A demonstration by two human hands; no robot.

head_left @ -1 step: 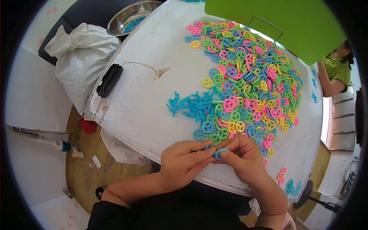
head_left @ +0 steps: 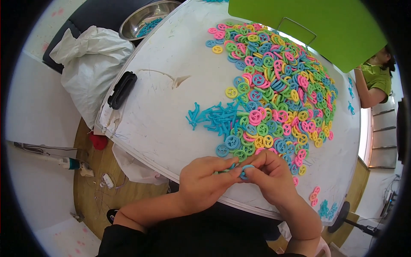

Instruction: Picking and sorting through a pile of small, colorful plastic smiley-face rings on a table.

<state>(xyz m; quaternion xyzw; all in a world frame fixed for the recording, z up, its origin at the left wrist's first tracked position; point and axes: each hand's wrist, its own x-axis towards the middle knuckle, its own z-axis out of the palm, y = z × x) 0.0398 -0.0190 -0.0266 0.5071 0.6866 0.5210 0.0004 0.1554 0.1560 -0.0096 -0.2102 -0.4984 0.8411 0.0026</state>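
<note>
Pinching a blue ring [head_left: 245, 171] between my left hand [head_left: 201, 185] and right hand [head_left: 270, 177] at the table's [head_left: 162, 128] near edge, I'd guess fitting it needs a firm press next.

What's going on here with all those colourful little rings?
A person sits at a white table, both hands together at its near edge. The left hand and right hand pinch a small blue ring between their fingertips. Just beyond lies a big heap of pink, yellow, green and blue rings, with a cluster of turquoise stick pieces beside it.
</note>
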